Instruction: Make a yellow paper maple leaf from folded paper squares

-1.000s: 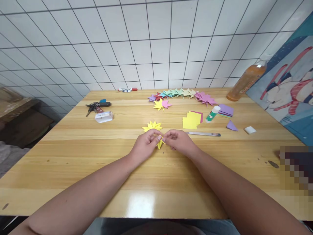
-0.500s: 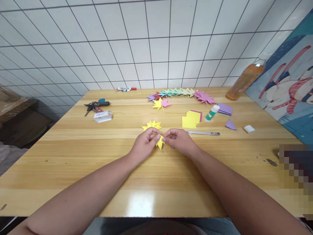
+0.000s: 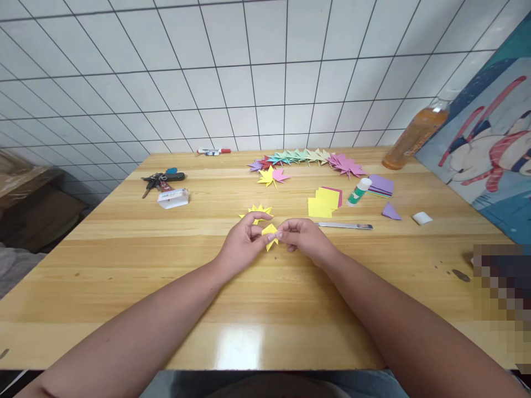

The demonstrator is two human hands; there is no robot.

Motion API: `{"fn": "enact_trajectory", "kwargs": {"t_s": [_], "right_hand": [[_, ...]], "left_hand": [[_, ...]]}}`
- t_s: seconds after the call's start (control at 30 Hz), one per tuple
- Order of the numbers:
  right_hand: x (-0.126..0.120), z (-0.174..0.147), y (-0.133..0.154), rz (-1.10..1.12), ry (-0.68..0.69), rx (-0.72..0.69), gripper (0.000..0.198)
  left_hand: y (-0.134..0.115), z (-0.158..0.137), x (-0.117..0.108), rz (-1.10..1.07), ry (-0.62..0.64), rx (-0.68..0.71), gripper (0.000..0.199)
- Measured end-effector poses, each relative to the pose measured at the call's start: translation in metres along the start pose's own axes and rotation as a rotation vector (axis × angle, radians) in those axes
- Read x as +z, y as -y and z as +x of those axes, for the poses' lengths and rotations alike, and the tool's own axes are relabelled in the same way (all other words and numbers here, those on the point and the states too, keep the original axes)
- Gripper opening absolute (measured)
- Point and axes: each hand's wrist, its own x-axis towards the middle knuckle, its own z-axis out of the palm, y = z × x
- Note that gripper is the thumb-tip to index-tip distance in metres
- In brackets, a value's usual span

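Observation:
Between my two hands is a small yellow folded paper piece [image 3: 270, 229] with pointed ends below. My left hand [image 3: 245, 239] pinches its left side, thumb in front. The fingertips of my right hand [image 3: 302, 236] close on its right edge. Just behind my left hand a yellow pointed paper leaf [image 3: 259, 210] lies on the table, partly covered by my fingers. Yellow square papers [image 3: 320, 207] lie beyond my right hand, over a magenta sheet. A thin metal blade or ruler [image 3: 346, 225] rests right of my right hand.
Folded paper leaves in several colours [image 3: 305, 157] line the back of the wooden table [image 3: 199, 309]. A glue stick [image 3: 359, 192], purple papers [image 3: 380, 184] and a bottle [image 3: 417, 135] stand or lie at right. Keys [image 3: 160, 181], a small white box [image 3: 173, 198] and a marker [image 3: 213, 151] are at left.
The yellow folded piece has turned in my fingers and shows more of its upper face. My left index finger has lifted and straightened away from it.

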Motion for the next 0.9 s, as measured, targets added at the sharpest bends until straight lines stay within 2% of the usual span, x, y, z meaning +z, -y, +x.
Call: {"fn": "enact_trajectory", "kwargs": {"t_s": [0.17,0.3,0.57,0.7,0.77,0.9], "right_hand": [[0.0005,-0.0005,-0.0021,-0.125,0.014,-0.107,0.025],[0.0003,0.002,-0.0072,-0.253,-0.033,-0.215,0.026],[0.0014,0.0028,-0.0067,-0.049,-0.03,-0.192,0.029],[0.002,0.003,-0.0076,-0.125,-0.117,-0.227,0.025],[0.0036,0.002,-0.0069,-0.185,-0.13,-0.264,0.022],[0.0065,-0.0023,-0.0048,-0.305,-0.141,-0.301,0.011]], "left_hand": [[-0.0019,-0.0042,0.0016,0.15,-0.016,0.06,0.043],[-0.0056,-0.0072,0.0034,0.208,0.056,0.109,0.046],[-0.0027,-0.0046,0.0018,0.018,0.035,0.053,0.053],[-0.0017,-0.0017,-0.0005,-0.16,0.146,0.023,0.06],[-0.0006,-0.0004,-0.0013,-0.165,0.126,-0.007,0.059],[0.0025,-0.0002,-0.0007,-0.021,0.044,-0.012,0.052]]}}
